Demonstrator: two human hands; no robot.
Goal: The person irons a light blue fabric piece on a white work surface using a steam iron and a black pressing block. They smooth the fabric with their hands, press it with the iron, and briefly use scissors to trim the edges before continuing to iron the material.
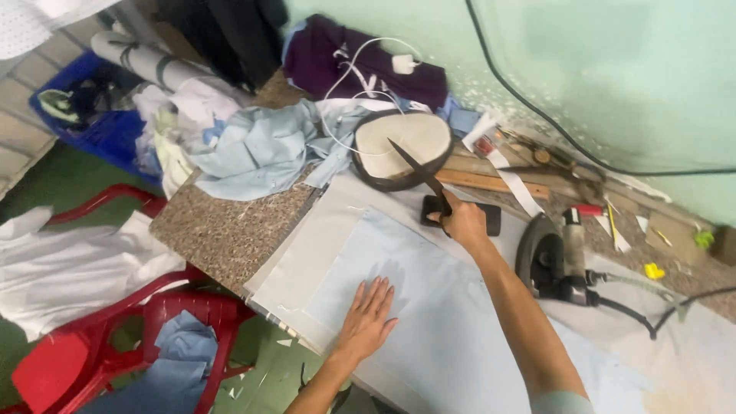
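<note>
My left hand [366,320] lies flat, fingers spread, on a pale blue piece of cloth [429,307] spread over a white padded sheet [307,261] on the speckled stone worktop [222,230]. My right hand [464,222] grips the handles of black scissors [418,172], blades pointing up and away over the far edge of the cloth. A black phone [491,218] lies just under and beside that hand.
A black iron [548,264] rests at the right with its cord trailing off. An oval wooden block [402,146], crumpled blue fabric [261,149], a dark purple garment with white cable [360,61], a wooden ruler [491,182], red plastic chairs [115,337].
</note>
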